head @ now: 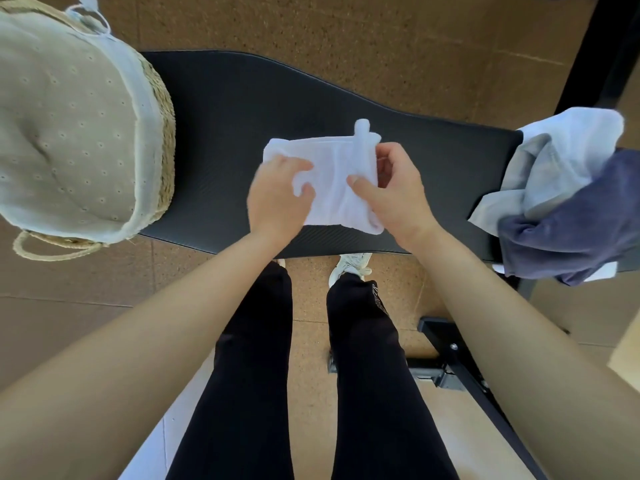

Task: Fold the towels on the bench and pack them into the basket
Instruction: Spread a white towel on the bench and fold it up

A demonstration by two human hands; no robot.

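Bench [221, 109], black and padded, stands on a brown floor [346, 29]. The basket [166, 133] sits at its left end and a towel heap [561, 188] at its right. The white towel [332, 168] lies in the middle. Your left hand [277, 199] and right hand [398, 188] each pinch it, fingers curled narrow.

The white towel [332, 181] in the fingers [298, 165] is plain, the bench [225, 109] black and finely ribbed. Left of them, a straw-woven basket [165, 109] with beige eyelet-dotted lining [69, 116]; right, a navy towel [571, 237] and a pale blue-grey towel [554, 161].
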